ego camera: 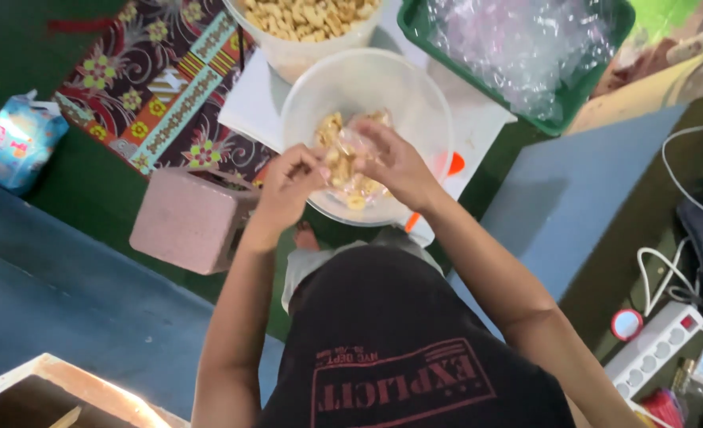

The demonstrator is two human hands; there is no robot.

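Clear, crinkly plastic caught the light: a small bag of pale yellow crackers (350,168) was pinched between both hands over a round, translucent white bowl (403,87). The left hand (288,186) had its fingers curled tight on the bag's near edge, and the right hand (396,162) gripped the far side from above. Behind the bowl stood a tub (304,49) heaped with the same knobbly crackers (irregular little lumps), and a green crate (585,83) held glossy empty bags.
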